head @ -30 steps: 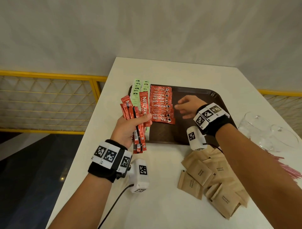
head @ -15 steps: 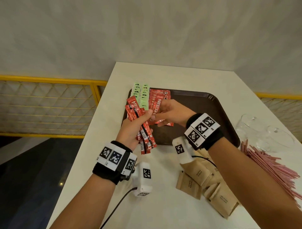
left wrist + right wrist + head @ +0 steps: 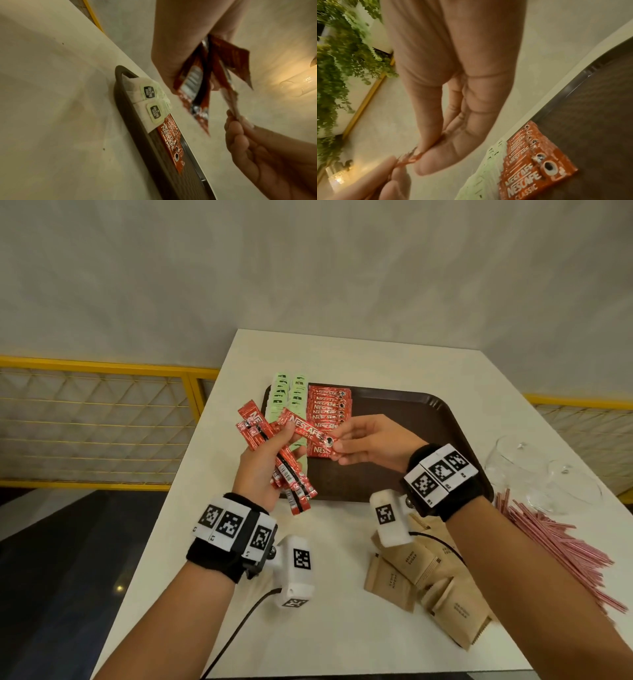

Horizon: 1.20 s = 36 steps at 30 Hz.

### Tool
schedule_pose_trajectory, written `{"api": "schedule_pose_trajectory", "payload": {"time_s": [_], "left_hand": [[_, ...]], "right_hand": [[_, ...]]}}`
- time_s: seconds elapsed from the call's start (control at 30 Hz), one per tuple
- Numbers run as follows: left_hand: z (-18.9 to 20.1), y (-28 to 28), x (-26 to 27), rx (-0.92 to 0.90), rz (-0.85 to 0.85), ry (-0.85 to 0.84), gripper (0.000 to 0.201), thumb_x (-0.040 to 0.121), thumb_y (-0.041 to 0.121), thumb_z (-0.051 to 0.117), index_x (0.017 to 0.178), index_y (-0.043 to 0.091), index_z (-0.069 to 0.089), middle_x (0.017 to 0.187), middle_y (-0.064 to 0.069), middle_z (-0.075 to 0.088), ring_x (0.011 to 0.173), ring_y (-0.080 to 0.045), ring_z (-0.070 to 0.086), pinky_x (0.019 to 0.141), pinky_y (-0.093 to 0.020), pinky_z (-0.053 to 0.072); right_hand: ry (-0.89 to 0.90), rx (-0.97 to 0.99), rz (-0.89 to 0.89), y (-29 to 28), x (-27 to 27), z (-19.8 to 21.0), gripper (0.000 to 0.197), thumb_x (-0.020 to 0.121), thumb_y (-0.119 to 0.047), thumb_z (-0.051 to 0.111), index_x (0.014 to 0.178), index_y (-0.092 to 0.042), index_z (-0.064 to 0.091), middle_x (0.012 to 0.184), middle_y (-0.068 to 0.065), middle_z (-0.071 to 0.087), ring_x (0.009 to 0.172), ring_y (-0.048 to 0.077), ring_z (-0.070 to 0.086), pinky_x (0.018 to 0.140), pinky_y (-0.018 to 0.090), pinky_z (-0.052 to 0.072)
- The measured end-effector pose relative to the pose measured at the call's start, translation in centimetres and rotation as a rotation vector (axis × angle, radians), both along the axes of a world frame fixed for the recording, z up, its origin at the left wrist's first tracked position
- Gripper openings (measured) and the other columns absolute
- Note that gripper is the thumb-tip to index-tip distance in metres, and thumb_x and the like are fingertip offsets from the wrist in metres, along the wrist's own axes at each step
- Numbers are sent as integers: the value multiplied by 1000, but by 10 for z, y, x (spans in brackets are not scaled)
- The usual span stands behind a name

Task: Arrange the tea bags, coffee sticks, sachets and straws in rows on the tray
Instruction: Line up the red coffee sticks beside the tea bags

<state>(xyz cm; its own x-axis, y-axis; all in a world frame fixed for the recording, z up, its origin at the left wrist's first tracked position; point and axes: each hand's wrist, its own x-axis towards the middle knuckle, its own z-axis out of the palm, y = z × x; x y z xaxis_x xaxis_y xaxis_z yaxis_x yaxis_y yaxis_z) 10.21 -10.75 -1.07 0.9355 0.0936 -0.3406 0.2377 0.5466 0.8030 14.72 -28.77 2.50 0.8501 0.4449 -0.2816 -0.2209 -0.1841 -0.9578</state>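
My left hand (image 3: 286, 440) grips a fanned bundle of red coffee sticks (image 3: 274, 453) above the tray's left edge. My right hand (image 3: 337, 446) pinches the right end of a single coffee stick (image 3: 308, 429), whose other end still lies against the left thumb. The brown tray (image 3: 411, 419) holds two rows of green tea bags (image 3: 289, 395) at its left and a row of coffee sticks (image 3: 329, 407) beside them. In the left wrist view the bundle (image 3: 195, 83) hangs over the tea bags (image 3: 151, 93). In the right wrist view thumb and finger pinch the stick (image 3: 409, 158).
Brown sugar sachets (image 3: 424, 580) lie heaped on the white table in front of the tray. A pile of pink straws (image 3: 565, 553) spreads at the right, behind it clear glass jars (image 3: 534, 470). The table's left edge drops off beside a yellow railing (image 3: 102, 368).
My right hand left the coffee row on the tray, reached the bundle in my left hand and drew one stick out to the right. The left hand stayed raised.
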Motion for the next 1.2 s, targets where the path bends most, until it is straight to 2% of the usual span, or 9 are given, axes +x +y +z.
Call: {"api": "schedule_pose_trajectory", "payload": {"time_s": [0.07, 0.17, 0.3, 0.4, 0.63, 0.73, 0.9, 1.07, 1.2], "left_hand": [[-1, 0, 0, 7, -19, 0, 36, 82, 31, 67, 116, 20, 63, 87, 6, 71, 73, -9, 68, 60, -24, 50], [-3, 5, 0, 9, 3, 6, 28, 85, 29, 66, 112, 20, 63, 89, 5, 71, 77, -12, 67, 68, -29, 51], [-5, 13, 2, -5, 42, 21, 8, 84, 27, 67, 90, 24, 65, 89, 3, 71, 80, -15, 66, 65, -27, 49], [-7, 14, 2, -16, 39, 15, 7, 84, 26, 67, 89, 24, 63, 89, 3, 70, 80, -15, 66, 64, -26, 48], [-10, 17, 4, -33, 46, 30, 6, 84, 25, 67, 88, 23, 65, 86, 4, 68, 79, -14, 65, 67, -27, 48], [-12, 17, 5, -31, 39, 37, 7, 83, 26, 68, 89, 23, 65, 85, 4, 68, 79, -13, 65, 67, -27, 48], [-13, 14, 6, -31, 18, 48, 10, 84, 27, 67, 92, 23, 65, 83, 5, 68, 76, -12, 65, 64, -27, 47], [-14, 14, 7, -19, 0, 49, 11, 84, 28, 67, 93, 24, 64, 83, 6, 67, 76, -11, 65, 64, -27, 48], [-14, 14, 6, -26, -4, 46, 18, 83, 29, 67, 100, 22, 64, 84, 6, 67, 75, -11, 65, 62, -26, 49]], "right_hand": [[-15, -60, -69, -9, 5, -1, 12, 82, 6, 62, 87, -5, 63, 77, 9, 66, 68, 15, 68, 65, 24, 58], [-57, -308, -136, -24, 17, -4, 11, 81, 0, 66, 83, -10, 64, 81, 6, 66, 72, 14, 64, 66, 23, 57], [-16, -644, -93, -36, 33, -23, 12, 80, 1, 67, 79, -11, 66, 82, 7, 68, 77, 15, 64, 72, 25, 56], [-22, -774, -54, -30, 41, -31, 10, 78, -1, 70, 80, -10, 69, 88, 10, 69, 84, 18, 65, 83, 32, 56], [-54, -815, -104, -15, 53, -39, 11, 77, 0, 72, 76, -10, 67, 96, 15, 69, 93, 26, 67, 85, 36, 56], [-86, -826, -132, -12, 56, -40, 14, 76, 1, 73, 73, -11, 65, 98, 15, 69, 92, 25, 67, 84, 36, 56], [-110, -862, -130, -5, 59, -40, 15, 74, -3, 75, 87, -5, 67, 99, 14, 69, 96, 26, 67, 87, 38, 55], [-136, -887, -107, 0, 59, -41, 11, 77, -5, 74, 78, -9, 63, 95, 12, 68, 94, 25, 67, 86, 38, 55], [-158, -909, -84, 1, 60, -42, 12, 78, -6, 72, 85, -8, 62, 94, 11, 67, 96, 25, 66, 86, 39, 55]]}}
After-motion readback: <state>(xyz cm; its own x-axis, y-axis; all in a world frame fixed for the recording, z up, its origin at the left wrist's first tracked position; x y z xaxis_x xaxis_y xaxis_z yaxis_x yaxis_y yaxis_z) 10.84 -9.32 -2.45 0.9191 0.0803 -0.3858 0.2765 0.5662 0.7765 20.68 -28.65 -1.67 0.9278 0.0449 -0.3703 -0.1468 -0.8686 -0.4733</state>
